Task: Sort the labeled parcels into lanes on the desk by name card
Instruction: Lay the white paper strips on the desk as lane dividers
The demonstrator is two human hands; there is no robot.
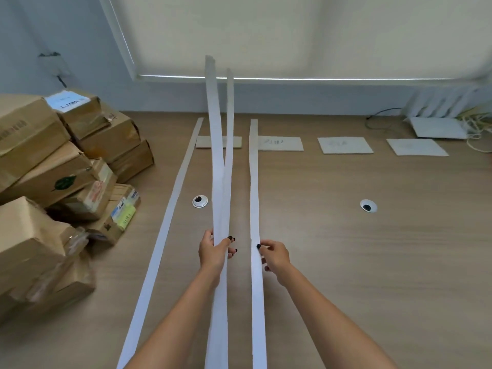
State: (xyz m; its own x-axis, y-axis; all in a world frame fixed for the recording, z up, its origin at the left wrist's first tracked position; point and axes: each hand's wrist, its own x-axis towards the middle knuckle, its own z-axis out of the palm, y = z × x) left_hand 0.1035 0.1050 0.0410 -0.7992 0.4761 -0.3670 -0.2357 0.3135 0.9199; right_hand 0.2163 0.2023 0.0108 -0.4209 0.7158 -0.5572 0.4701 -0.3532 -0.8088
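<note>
four name cards [280,143] lie in a row far beyond both hands; their writing is too faint to read. four white paper strips show: the left hand [213,251] has its grip curled round two raised strips [221,161], the right hand [274,255] pinches a third strip [254,182] lying flat, and a fourth strip [170,209] lies left of the left hand. the labeled parcels [66,166] are heaped further left, cut off by the frame edge. the wood worktop [346,262] has two grommet holes [200,201] and meets a window blind [292,35].
</note>
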